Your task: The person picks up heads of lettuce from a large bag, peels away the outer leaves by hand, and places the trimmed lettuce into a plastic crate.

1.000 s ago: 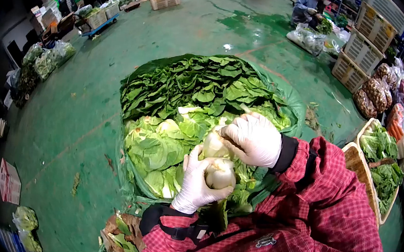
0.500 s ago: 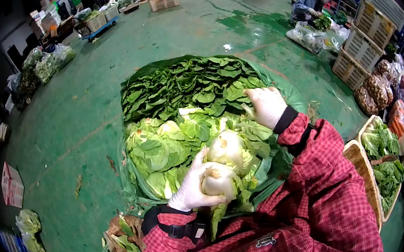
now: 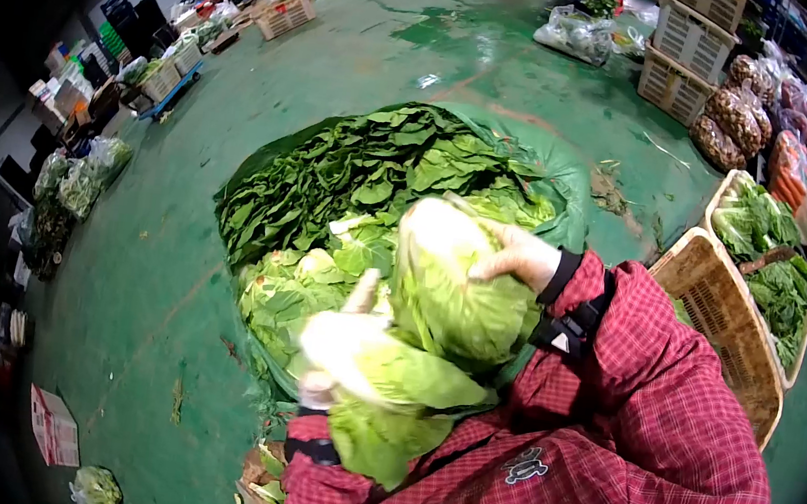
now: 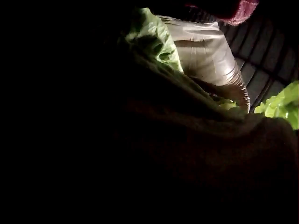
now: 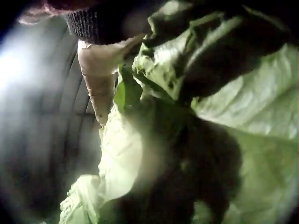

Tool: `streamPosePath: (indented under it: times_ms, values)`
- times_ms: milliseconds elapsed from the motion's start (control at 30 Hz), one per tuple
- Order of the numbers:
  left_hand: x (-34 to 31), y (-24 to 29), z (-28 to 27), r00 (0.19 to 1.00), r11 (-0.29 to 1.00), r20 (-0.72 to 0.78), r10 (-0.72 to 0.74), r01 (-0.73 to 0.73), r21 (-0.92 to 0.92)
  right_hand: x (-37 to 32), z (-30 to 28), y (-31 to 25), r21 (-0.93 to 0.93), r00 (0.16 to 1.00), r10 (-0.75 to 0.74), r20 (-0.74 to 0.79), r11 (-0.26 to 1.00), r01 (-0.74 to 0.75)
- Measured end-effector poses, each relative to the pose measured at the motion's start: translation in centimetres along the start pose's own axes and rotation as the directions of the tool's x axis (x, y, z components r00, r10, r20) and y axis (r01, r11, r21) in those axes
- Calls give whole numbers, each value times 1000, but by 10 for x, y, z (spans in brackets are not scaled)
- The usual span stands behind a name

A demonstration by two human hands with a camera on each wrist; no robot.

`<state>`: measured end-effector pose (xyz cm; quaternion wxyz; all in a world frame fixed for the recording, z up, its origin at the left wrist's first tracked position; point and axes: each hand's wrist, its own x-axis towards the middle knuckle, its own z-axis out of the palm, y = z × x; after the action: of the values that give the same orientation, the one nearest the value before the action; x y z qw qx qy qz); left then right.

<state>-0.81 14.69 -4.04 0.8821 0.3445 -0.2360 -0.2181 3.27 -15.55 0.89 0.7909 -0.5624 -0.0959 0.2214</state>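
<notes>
Two pale green cabbage heads are held above a big green bag (image 3: 573, 187) filled with leafy vegetables. The gloved right hand (image 3: 521, 256) grips the upper cabbage (image 3: 464, 295) from its right side, thumb across the leaves. Lower down, the left hand (image 3: 357, 299) holds the other cabbage (image 3: 399, 367), which covers most of the palm and is blurred. In the left wrist view the gloved hand (image 4: 205, 53) shows beside a leaf, much of the picture dark. Broad leaves (image 5: 252, 102) fill the right wrist view next to the gloved hand (image 5: 99, 70).
Dark green leaves (image 3: 354, 165) lie in the bag's far part, lighter heads (image 3: 294, 284) nearer. Right of it stand an empty basket (image 3: 726, 332) and a basket of greens (image 3: 762, 246), with stacked crates (image 3: 684, 60) behind. A carton (image 3: 55, 426) lies at the lower left.
The right hand has come back from above the bag and taken hold of the upper cabbage. Both cabbages are now tilted, leaves toward the body, the lower one moved left. The head view has shifted.
</notes>
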Motion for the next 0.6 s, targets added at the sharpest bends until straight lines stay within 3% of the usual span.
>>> streamPosePath:
  times_ms: [67,133,167,267,367,467,533,567,600]
  values:
    - [-4,18,4,997,997,2,71,-71,27,-11,-25,-14,69,994,12,-110,998,-4]
    - [-13,41,18,998,999,-59,27,-25,34,-20,-49,-24,243,999,-18,-41,970,27]
    - [-18,51,27,995,1000,-95,-18,18,0,-28,-48,-32,238,996,-66,-67,968,80]
    - [-13,53,12,976,997,-220,9,9,81,-34,-67,-30,305,999,-45,-19,951,49]
    - [5,52,16,978,978,-133,-158,174,114,-44,-54,-21,492,987,-93,132,871,16]
    - [30,31,28,982,964,-125,-144,168,205,-49,-27,-10,624,937,-109,333,770,-132]
    - [31,4,34,963,976,-162,-214,206,-66,-50,-12,3,553,941,-56,335,820,-148]
    - [28,-13,14,948,972,-217,-234,227,-57,-50,-9,13,367,975,30,221,923,-112]
    - [27,-24,19,922,953,-256,-289,253,-166,-54,10,4,194,969,117,216,968,-160]
